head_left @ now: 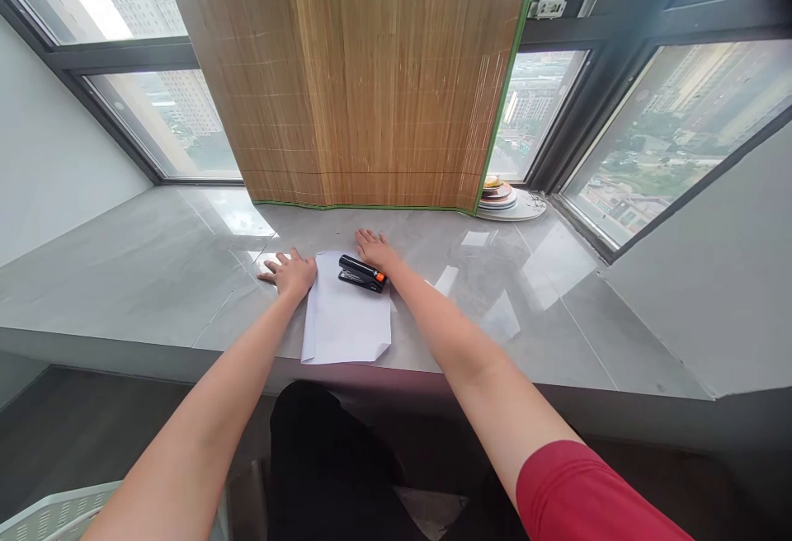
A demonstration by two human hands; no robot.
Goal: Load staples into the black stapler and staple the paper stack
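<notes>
White sheets of paper (346, 322) lie on the grey tiled ledge (154, 277), with the near right corner curled up. A black stapler (361, 273) with an orange mark rests on the upper part of the paper, tilted down to the right. My left hand (290, 273) lies flat at the paper's upper left edge, fingers spread. Beyond the paper's upper right corner, my right hand (374, 249) rests palm down with its fingers stretched out, close beside the stapler. Neither hand grips anything.
A bamboo blind (384, 87) with green edging hangs down to the back of the ledge. Stacked plates (498, 197) stand on a round white board (525, 207) at the back right. Windows surround the ledge. A pale plastic basket (58, 512) sits at lower left.
</notes>
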